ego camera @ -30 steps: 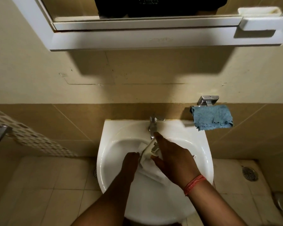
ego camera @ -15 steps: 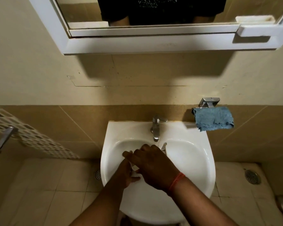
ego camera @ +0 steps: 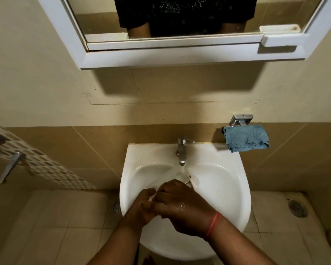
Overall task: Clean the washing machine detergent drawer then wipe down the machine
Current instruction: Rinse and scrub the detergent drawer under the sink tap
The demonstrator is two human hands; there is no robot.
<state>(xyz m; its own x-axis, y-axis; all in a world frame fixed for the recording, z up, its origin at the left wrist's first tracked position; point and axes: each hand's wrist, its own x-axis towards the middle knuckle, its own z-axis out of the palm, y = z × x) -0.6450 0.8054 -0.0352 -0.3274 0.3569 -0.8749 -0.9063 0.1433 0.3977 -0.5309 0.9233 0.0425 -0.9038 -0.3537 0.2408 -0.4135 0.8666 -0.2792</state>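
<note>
Both hands had dropped from the tap (ego camera: pixel 182 150) into the basin (ego camera: pixel 227 180); left hand (ego camera: pixel 141 205) and right hand (ego camera: pixel 180 205) fingers curled around the mostly hidden white drawer part (ego camera: pixel 153 197), rinsing continuing.

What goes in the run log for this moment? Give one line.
rinse | both hands: left hand, right hand gripping white part | tap running | over sink
</note>
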